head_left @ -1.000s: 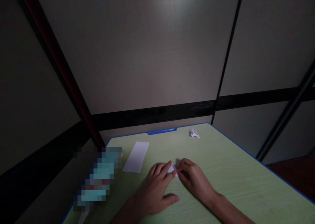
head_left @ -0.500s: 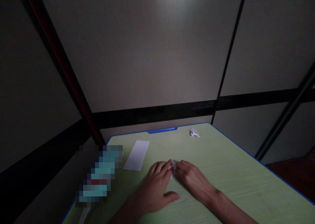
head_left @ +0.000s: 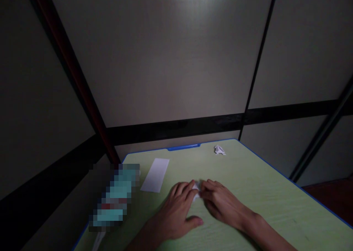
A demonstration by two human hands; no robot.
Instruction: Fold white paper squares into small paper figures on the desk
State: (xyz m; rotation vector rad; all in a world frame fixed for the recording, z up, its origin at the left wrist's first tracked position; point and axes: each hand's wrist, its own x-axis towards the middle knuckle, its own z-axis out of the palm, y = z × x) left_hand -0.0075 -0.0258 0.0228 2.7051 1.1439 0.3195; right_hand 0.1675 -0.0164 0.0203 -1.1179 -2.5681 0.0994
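Note:
A small folded piece of white paper lies on the green table between my hands, mostly covered by fingers. My left hand rests flat, its fingertips pressing the paper's left side and its thumb spread apart below. From the other side, my right hand has its fingers curled together at the paper's right edge. Farther back on the table sits a folded white paper frog. To the left of my left hand lies a flat rectangular strip of white paper.
The green table has a blue rim and a blue handle at its far edge. A pixelated teal object lies along the left side. Behind stands a grey panelled wall with a black band.
My right hand has shifted slightly right and its wrist is turned a little, with more of the folded paper showing. The left hand still presses down. The whole view has moved slightly.

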